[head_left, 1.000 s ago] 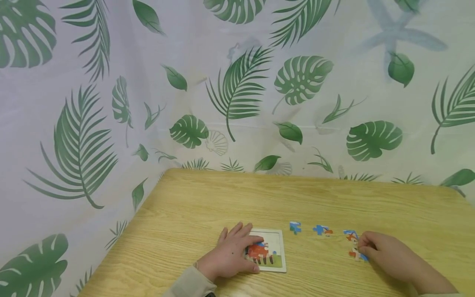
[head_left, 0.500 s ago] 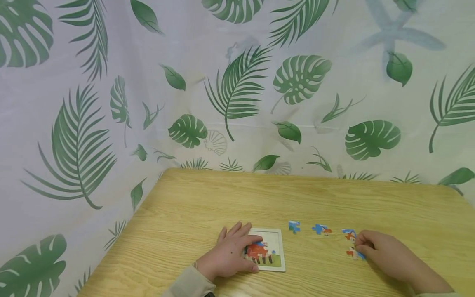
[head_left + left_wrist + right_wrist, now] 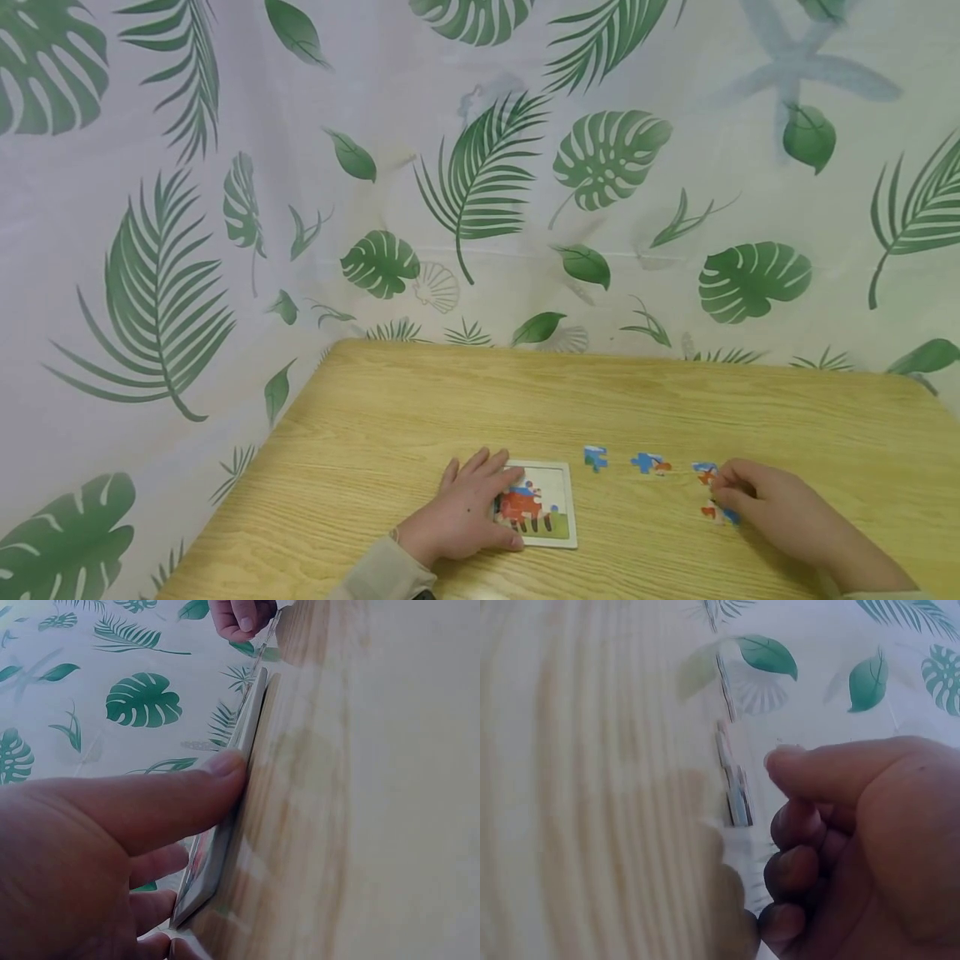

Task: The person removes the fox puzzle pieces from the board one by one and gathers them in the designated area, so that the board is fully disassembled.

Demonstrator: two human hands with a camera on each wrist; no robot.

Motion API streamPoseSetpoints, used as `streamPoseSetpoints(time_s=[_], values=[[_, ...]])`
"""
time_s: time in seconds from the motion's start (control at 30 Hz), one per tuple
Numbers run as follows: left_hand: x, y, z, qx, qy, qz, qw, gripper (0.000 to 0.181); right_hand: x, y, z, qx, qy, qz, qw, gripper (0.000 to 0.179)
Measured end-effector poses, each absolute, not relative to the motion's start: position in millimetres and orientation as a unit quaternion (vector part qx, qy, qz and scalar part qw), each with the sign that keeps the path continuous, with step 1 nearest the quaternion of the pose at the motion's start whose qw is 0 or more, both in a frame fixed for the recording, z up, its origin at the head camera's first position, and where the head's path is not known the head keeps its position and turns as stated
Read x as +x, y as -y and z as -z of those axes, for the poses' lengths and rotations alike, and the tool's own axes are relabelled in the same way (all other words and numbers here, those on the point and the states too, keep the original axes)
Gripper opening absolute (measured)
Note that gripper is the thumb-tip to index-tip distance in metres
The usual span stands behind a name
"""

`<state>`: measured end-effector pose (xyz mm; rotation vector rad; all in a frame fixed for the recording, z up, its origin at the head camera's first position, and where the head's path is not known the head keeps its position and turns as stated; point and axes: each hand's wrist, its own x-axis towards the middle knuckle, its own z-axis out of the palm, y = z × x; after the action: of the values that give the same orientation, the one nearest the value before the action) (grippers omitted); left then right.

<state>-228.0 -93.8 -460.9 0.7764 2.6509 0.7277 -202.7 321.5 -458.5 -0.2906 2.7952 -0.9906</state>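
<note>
My left hand [image 3: 468, 508] holds a square jigsaw puzzle board [image 3: 564, 508] flat on the table, its thumb on the near edge and its fingers spread over the left part. Assembled pieces in the white frame show a red animal with dark-striped legs on green. In the left wrist view, the thumb [image 3: 202, 780] presses the frame's edge. My right hand [image 3: 780, 504], fingers curled, hovers at a blue-and-orange puzzle piece [image 3: 703, 472] and another partly covered piece [image 3: 708, 512]. In the right wrist view, nothing shows between its thumb and fingers, and pieces [image 3: 739, 796] lie beyond.
Two more loose puzzle pieces lie between the hands: a blue-and-green one [image 3: 596, 457] and a blue one with orange [image 3: 649, 463]. The wooden table [image 3: 450, 392] meets a white leaf-print curtain [image 3: 480, 325] at the back and left.
My right hand has shifted slightly left and away from me, over the two right-hand pieces. My left index finger has moved a little, uncovering more of the picture; the board stays put.
</note>
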Motion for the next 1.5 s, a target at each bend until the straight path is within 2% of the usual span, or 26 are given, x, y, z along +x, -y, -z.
streamPoseSetpoints(time_s=[0.17, 0.67, 1.03, 1.37, 1.5], values=[[-226.5, 94.7, 458.9, 0.268, -0.921, -0.245, 0.141, 0.091, -204.1, -305.5, 454.5, -0.133, -0.917, 0.366, 0.082, 0.021], [-225.4, 93.7, 459.1, 0.264, -0.923, -0.241, 0.141, 0.099, -210.7, -238.4, 451.7, -0.211, -0.902, 0.370, 0.075, 0.014], [-229.8, 94.7, 464.5, 0.269, -0.922, -0.244, 0.137, 0.099, -218.5, -187.7, 449.3, -0.222, -0.901, 0.360, 0.095, 0.009], [-228.6, 95.7, 462.7, 0.278, -0.924, -0.223, 0.137, 0.096, -221.3, -155.8, 448.1, -0.218, -0.911, 0.342, 0.079, 0.016], [-227.6, 95.8, 462.0, 0.281, -0.925, -0.217, 0.139, 0.094, -223.0, -144.6, 450.9, -0.219, -0.911, 0.339, 0.088, 0.017]])
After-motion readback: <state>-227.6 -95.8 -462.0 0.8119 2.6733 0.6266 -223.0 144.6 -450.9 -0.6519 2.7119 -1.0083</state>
